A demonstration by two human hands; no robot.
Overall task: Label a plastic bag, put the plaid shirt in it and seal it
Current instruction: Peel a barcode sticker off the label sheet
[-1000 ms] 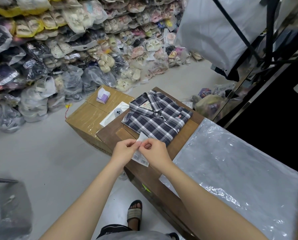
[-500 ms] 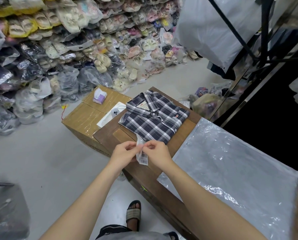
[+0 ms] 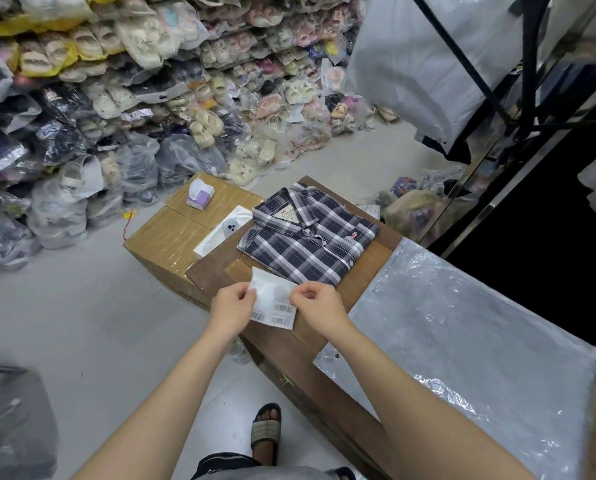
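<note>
A folded navy and white plaid shirt (image 3: 307,237) lies on the far end of a brown wooden table (image 3: 365,296). Just in front of it I hold a white label sheet (image 3: 272,301) with barcodes along its lower edge. My left hand (image 3: 230,311) pinches the sheet's left edge. My right hand (image 3: 319,304) pinches its right edge, where a sticker may be lifting; I cannot tell for sure. A clear plastic bag (image 3: 462,344) lies flat on the table to the right, apart from both hands.
A taped cardboard box (image 3: 164,244) stands left of the table, with a tissue pack (image 3: 199,195) and a phone in a white tray (image 3: 225,230) on it. Bagged sandals (image 3: 151,98) are piled on the floor behind. A black rack (image 3: 518,81) stands at the right.
The label sheet hung narrow and folded between my fingertips; now it is spread flat and wide between both hands, barcodes facing up. The shirt and bag have not moved.
</note>
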